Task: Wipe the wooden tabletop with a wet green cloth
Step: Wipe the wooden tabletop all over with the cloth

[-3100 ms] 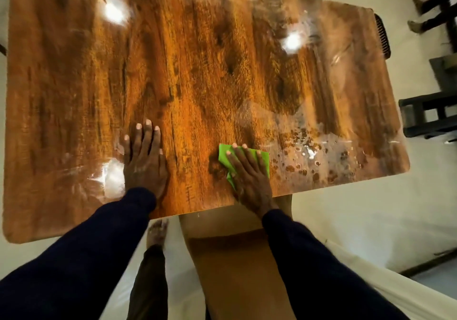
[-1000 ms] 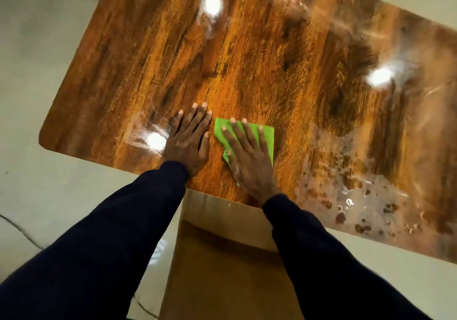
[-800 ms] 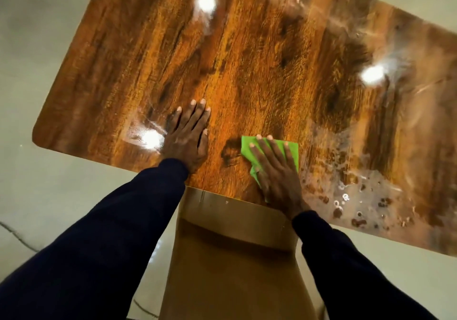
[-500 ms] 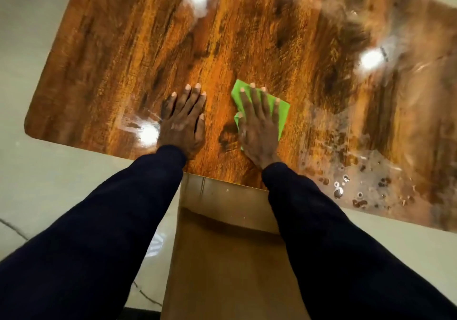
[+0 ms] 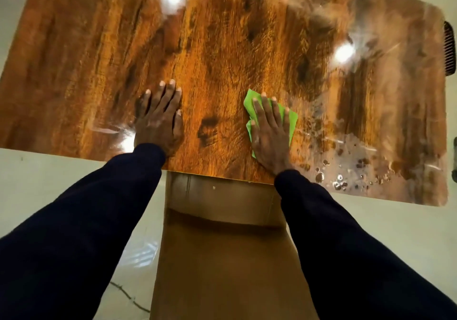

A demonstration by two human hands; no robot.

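Green cloth has been swept right, away from the left hand, toward the droplet patch, judged unwiped, at the table near edge. The right hand is pressed flat on it, grip wide; the left grip is likewise flat on wood.

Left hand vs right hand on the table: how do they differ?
The left hand lies bare on the wooden tabletop; the right hand presses the green cloth flat under its palm. The right hand sits beside the patch of water droplets; the left hand is far from it, by a light glare. Both are flat, fingers straight, near the table's near edge.
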